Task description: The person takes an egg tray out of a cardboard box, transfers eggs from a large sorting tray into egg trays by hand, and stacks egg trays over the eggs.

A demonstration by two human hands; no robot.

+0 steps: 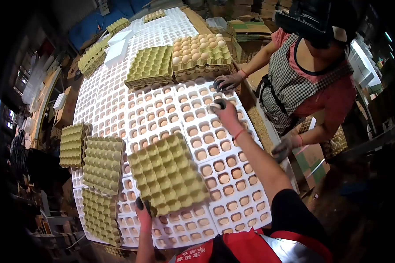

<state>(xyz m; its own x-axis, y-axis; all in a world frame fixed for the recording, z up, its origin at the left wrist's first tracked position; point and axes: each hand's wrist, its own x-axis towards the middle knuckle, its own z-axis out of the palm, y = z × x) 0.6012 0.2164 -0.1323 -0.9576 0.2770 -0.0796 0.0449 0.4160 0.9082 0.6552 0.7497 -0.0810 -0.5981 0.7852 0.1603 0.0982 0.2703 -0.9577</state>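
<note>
My left hand, in a dark-tipped glove, grips the lower left corner of a yellowish pulp egg tray, which has no eggs in its cups. Farther up, my right hand reaches over the white foam trays. Its gloved fingers are closed around a pale egg, partly hidden by them. Brown eggs sit singly in many of the foam cells around and below this hand. Close beyond it rests a co-worker's gloved hand.
Full pulp trays of eggs are stacked at the back, beside bare stacked trays. More pulp trays lie along the left. White foam pieces stand farther back. A co-worker in a checked apron stands at the right edge.
</note>
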